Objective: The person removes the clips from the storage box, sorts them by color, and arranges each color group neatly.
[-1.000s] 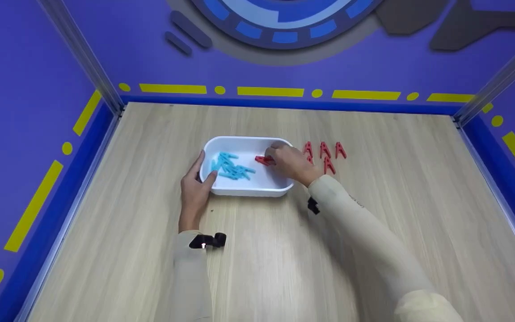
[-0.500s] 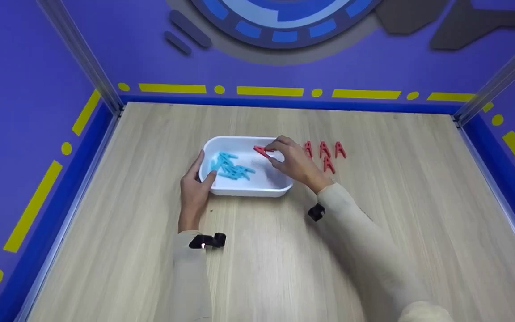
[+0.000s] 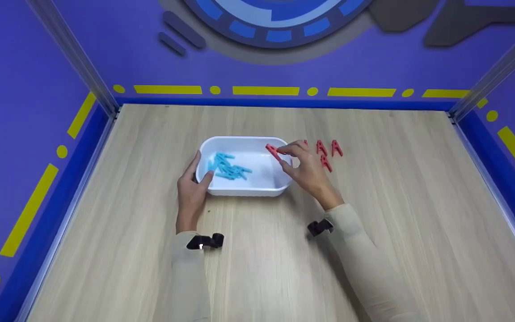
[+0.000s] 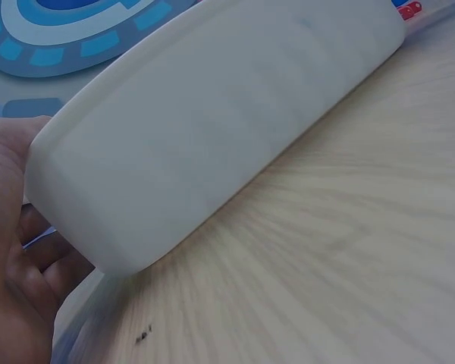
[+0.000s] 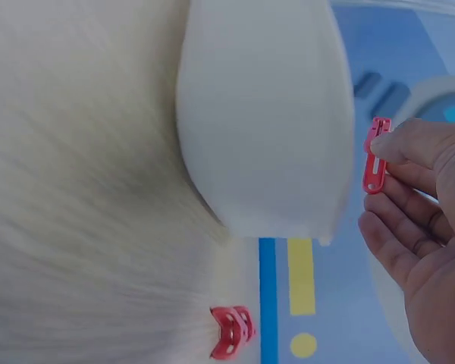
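Note:
My left hand (image 3: pixel 191 192) grips the left end of a white plastic tray (image 3: pixel 248 192), thumb over the rim and fingers against the outside wall. Light blue clothespins (image 3: pixel 230 168) lie in a loose heap in the tray's left half. Above the tray's right end, my right hand (image 3: pixel 311 172) pinches a red clothespin (image 3: pixel 272 151) between thumb and fingertips; the right wrist view shows this clothespin (image 5: pixel 376 155) clear of the tray wall. More red clothespins (image 3: pixel 325 163) stand on the table just beyond that hand, one partly hidden behind it.
A pale wood-grain table (image 3: pixel 257 259) carries the tray. Blue-purple panels with yellow marks (image 3: pixel 266 91) wall off the back and both sides. Metal posts (image 3: pixel 476 96) stand at the back corners. A small dark speck (image 4: pixel 143 334) lies near the tray's left end.
My right hand has lifted the red clothespin from low inside the tray and drawn it back towards the right rim. My left hand keeps its grip on the tray.

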Demonstrator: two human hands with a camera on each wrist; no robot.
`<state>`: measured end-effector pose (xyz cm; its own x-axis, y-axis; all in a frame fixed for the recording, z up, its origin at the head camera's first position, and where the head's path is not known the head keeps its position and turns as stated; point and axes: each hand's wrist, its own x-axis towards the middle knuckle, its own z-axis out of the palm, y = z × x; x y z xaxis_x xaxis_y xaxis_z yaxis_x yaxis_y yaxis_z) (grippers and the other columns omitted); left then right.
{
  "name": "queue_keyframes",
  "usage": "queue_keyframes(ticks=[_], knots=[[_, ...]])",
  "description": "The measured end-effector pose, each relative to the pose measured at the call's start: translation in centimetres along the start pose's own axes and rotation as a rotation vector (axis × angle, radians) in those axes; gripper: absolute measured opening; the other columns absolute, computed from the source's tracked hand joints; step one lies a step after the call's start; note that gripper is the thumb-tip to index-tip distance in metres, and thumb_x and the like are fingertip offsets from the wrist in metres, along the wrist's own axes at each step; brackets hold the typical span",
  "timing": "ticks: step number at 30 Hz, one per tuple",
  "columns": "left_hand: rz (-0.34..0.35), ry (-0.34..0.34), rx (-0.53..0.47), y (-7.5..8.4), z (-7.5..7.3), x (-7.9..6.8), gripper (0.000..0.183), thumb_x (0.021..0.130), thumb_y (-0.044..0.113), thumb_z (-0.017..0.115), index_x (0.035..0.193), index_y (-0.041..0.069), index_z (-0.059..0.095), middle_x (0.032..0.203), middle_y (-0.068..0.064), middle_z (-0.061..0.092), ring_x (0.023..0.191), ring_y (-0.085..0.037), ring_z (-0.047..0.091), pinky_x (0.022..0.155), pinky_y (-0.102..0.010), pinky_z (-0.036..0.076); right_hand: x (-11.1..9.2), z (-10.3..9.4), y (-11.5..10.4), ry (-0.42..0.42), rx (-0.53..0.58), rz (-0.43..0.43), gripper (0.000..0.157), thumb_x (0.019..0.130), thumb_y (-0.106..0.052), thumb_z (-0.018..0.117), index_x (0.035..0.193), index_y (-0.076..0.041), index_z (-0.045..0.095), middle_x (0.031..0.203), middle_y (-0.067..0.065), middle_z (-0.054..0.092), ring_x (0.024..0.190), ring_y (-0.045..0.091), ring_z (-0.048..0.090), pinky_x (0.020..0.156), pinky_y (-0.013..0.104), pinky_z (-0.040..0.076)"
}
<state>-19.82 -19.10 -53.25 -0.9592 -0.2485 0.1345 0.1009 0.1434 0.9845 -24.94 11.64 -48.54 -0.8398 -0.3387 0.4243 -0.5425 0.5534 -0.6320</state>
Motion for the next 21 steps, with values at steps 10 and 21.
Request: queue_keyframes(ticks=[10, 21], knots=[[-0.009, -0.008, -0.001, 1.6, -0.1, -0.7, 0.066, 0.100, -0.001, 0.068, 0.160, 0.000, 0.042, 0.168, -0.014, 0.037, 0.157, -0.026, 0.029, 0.127, -0.034, 0.024, -1.6, -1.6, 0.3, 0.132, 0.047, 0.056, 0.032, 0.093, 0.001, 0.081, 0.124, -0.003, 0.075, 0.118, 0.009, 0.070, 0.109, 0.022, 0.068, 0.097, 0.038, 0.058], [-0.010, -0.008, -0.007, 1.4, -0.1, -0.6, 0.065, 0.100, 0.000, 0.068, 0.160, 0.001, 0.042, 0.168, -0.013, 0.038, 0.157, -0.026, 0.030, 0.127, -0.034, 0.026, -3.2, -1.7, 1.1, 0.195, 0.129, 0.141, 0.030, 0.093, 0.004, 0.078, 0.122, 0.001, 0.074, 0.118, 0.011, 0.071, 0.108, 0.027, 0.069, 0.098, 0.042, 0.058]])
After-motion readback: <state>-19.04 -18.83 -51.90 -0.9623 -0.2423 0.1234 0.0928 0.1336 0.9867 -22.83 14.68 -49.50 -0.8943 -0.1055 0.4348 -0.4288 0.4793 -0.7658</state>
